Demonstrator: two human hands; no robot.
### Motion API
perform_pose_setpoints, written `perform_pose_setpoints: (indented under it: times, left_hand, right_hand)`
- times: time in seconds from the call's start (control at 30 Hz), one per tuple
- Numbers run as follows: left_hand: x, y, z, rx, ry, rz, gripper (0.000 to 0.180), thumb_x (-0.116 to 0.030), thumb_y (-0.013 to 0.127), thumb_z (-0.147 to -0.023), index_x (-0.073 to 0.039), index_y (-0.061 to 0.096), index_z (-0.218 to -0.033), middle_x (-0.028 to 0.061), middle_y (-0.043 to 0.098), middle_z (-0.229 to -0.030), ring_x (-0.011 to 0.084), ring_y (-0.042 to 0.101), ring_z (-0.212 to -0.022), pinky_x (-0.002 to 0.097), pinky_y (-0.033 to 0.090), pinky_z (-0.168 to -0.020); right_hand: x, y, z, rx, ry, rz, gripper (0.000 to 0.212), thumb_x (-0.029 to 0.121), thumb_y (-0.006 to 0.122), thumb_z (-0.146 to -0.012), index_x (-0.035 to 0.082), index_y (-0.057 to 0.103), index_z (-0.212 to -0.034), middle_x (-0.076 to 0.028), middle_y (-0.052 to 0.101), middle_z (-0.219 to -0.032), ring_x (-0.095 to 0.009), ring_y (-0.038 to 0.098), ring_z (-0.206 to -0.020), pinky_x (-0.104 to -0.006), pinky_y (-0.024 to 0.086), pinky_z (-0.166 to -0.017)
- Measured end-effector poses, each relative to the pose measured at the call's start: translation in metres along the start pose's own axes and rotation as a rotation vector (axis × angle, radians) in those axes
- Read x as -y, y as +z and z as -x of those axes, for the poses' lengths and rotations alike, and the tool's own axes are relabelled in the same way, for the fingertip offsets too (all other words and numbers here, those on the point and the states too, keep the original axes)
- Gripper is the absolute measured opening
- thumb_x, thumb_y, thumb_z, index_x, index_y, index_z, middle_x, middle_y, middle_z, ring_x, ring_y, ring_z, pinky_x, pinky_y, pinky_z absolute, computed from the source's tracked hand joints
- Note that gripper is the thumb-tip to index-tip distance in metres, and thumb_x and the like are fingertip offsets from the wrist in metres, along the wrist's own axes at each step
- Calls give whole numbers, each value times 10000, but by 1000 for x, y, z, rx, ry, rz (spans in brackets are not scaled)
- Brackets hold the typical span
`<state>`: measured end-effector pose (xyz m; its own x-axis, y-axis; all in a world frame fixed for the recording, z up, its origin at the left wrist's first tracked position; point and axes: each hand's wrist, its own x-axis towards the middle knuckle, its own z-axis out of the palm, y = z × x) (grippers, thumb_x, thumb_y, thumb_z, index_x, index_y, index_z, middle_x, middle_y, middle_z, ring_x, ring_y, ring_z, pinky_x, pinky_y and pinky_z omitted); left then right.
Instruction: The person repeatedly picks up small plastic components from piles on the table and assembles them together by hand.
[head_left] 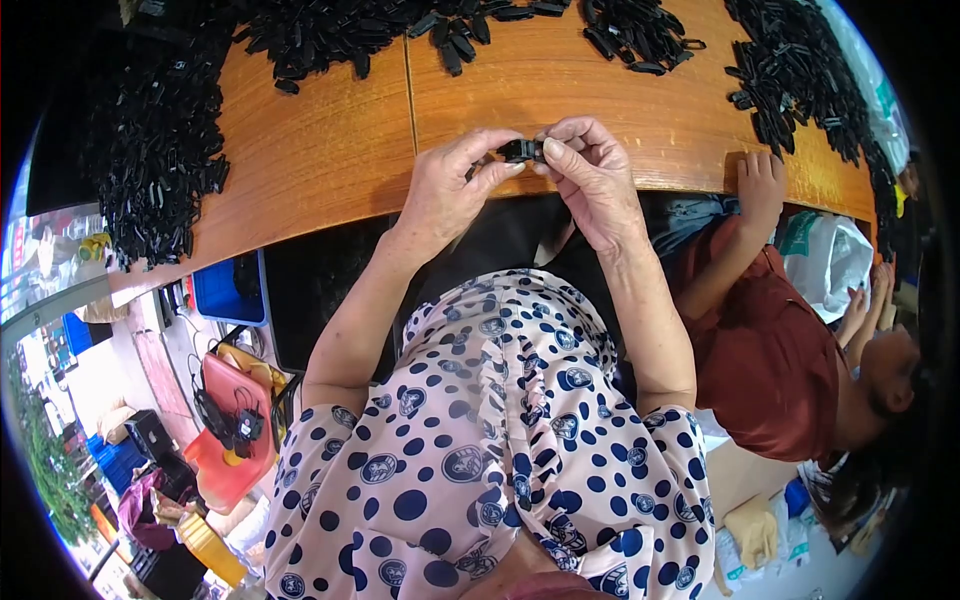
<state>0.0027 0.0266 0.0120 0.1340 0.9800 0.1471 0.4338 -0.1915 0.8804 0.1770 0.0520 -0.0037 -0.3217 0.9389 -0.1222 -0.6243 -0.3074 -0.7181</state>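
Observation:
Between my two hands, just above the table's near edge, is a small black plastic part (519,151). My left hand (455,185) pinches its left end between thumb and fingers. The right end is gripped by the thumb and fingertips of my right hand (592,178). Fingers cover both ends, so its full shape is hidden. Heaps of similar black parts lie on the wooden table (520,90): a large left pile (165,170), a far pile (320,40), a smaller pile (640,35) and a right pile (800,80).
At my right sits a person in a dark red shirt (770,350), one hand (762,185) on the table edge. Beyond them is a white plastic bag (828,262). On my left are a blue bin (228,292) below the table and a red stool (236,430) bearing black items.

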Motion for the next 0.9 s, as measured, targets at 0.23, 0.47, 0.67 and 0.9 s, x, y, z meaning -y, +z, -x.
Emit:
perform_pose_setpoints:
  times: [0.23,0.47,0.67,0.9]
  left_hand:
    - [2,-7,8,4,183,-198,228,-71,690,-765,-42,633,-984,88,656,-863,209,638,-787,291,497,-670]
    - [2,-17,21,5,333,-306,219,-81,701,-743,-33,614,-939,111,631,-812,252,627,-740,316,490,-632]
    - [4,-22,36,30,209,-219,230,-97,706,-746,-34,613,-947,80,630,-790,224,622,-744,308,495,-650]
    - [7,-23,54,17,-355,850,216,-44,631,-834,13,621,-1041,100,392,-1361,162,519,-1050,224,476,-754]
  right_hand:
    - [12,2,5,39,191,214,140,78,675,-823,18,589,-916,-37,608,-793,-103,605,-687,-223,533,-637]
    - [13,3,8,158,367,496,204,169,711,-806,29,589,-890,-34,610,-741,-87,570,-592,-193,456,-502]
    - [-5,2,5,221,582,170,230,203,668,-848,34,562,-962,-47,607,-791,-132,630,-672,-195,469,-490]
    - [-32,18,16,509,656,58,562,470,516,-900,38,412,-1243,-93,570,-968,-191,622,-771,-203,475,-475]
